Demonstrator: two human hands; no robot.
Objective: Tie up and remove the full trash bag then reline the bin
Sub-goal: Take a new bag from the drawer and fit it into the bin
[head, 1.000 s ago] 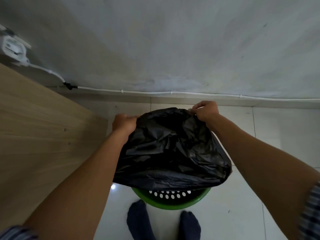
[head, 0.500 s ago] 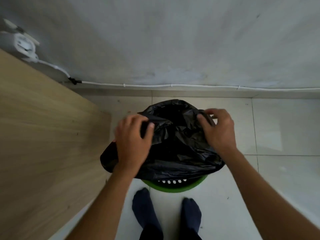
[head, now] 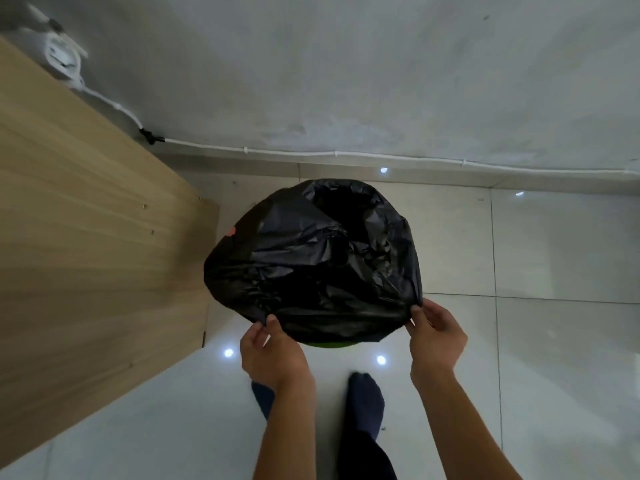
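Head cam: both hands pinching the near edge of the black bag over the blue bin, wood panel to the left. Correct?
Not quite: the bin is green, not blue; the head view shows a green sliver of its rim under the black bag. The rest holds: left hand and right hand both pinch the bag's near edge, and the wood panel stands to the left.

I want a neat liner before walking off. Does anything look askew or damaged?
No tear or spill shows. The black trash bag is crumpled and slack over the green bin; the left hand and right hand pinch its near edge.
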